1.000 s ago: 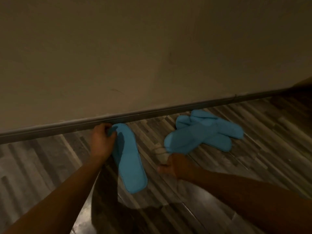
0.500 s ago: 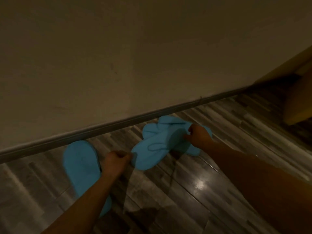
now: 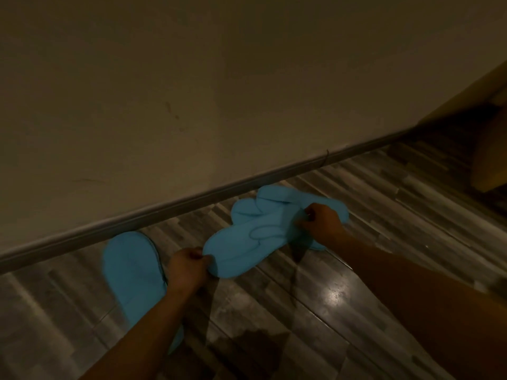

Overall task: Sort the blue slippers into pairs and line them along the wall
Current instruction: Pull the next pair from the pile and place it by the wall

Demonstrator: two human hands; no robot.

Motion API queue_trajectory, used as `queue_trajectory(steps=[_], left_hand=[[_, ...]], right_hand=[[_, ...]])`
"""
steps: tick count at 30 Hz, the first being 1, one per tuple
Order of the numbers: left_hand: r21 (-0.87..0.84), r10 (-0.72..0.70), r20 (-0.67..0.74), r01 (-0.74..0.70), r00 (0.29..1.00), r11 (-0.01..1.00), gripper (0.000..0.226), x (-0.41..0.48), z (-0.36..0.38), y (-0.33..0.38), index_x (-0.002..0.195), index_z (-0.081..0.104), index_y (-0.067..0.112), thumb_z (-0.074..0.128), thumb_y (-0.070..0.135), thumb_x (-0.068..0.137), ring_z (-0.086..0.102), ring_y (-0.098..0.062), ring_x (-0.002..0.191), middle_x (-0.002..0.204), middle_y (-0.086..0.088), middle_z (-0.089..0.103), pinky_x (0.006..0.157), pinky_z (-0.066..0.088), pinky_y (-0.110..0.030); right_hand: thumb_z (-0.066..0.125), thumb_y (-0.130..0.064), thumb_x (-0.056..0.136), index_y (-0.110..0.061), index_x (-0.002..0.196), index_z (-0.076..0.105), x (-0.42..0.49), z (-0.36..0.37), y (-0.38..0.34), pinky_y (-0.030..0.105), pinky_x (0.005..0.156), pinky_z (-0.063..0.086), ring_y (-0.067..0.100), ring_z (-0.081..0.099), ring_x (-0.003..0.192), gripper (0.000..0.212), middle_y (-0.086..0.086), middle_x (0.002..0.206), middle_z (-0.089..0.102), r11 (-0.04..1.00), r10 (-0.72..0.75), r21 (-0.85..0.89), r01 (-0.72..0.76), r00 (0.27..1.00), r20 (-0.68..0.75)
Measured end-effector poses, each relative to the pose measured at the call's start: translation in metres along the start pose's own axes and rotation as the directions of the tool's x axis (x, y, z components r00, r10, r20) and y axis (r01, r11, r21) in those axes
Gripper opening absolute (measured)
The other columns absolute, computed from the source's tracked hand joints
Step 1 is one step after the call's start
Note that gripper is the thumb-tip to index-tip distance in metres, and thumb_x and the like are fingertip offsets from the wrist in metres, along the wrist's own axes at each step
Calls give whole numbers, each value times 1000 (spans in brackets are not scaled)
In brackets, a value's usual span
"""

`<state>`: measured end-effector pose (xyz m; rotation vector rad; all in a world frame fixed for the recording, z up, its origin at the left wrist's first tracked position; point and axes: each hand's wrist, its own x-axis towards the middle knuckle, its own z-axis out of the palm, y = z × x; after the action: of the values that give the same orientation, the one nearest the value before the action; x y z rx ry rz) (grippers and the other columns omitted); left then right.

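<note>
One blue slipper (image 3: 131, 272) lies alone on the wood floor, its toe close to the baseboard (image 3: 175, 208). To its right a heap of blue slippers (image 3: 270, 204) rests near the wall. The top slipper (image 3: 247, 244) of that heap is held at both ends: my left hand (image 3: 188, 266) pinches its near end, and my right hand (image 3: 319, 222) grips its far end. How many slippers lie under it is unclear.
A plain beige wall (image 3: 219, 91) runs diagonally across the view above the baseboard. Yellowish-brown furniture (image 3: 491, 157) stands at the right edge. The grey plank floor (image 3: 329, 297) shows a bright glare spot in front of the heap.
My left hand left the single slipper and took the near end of the top slipper in the heap. My right hand reached forward and gripped its far end. The view shifted right.
</note>
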<state>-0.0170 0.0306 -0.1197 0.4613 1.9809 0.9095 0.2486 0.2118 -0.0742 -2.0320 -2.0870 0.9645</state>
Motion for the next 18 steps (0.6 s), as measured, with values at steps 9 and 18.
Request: queue_trajectory(steps=[9, 18], left_hand=[[153, 253, -127, -233, 959, 960, 13, 23, -83, 36, 91, 72, 2, 71, 12, 83, 68, -35, 89, 91, -20, 73, 83, 56, -50], [445, 472, 164, -492, 866, 748, 47, 35, -104, 53, 128, 59, 1, 71, 6, 83, 55, -37, 121, 131, -21, 60, 95, 40, -31]], right_hand=[[80, -29, 80, 4, 93, 71, -96, 54, -22, 16, 54, 48, 10, 63, 64, 37, 6, 73, 71, 963, 44, 246, -109, 966, 254], [70, -27, 89, 7, 106, 69, -152, 125, -40, 16, 42, 46, 6, 62, 47, 38, 2, 67, 70, 864, 169, 330, -380, 837, 521]])
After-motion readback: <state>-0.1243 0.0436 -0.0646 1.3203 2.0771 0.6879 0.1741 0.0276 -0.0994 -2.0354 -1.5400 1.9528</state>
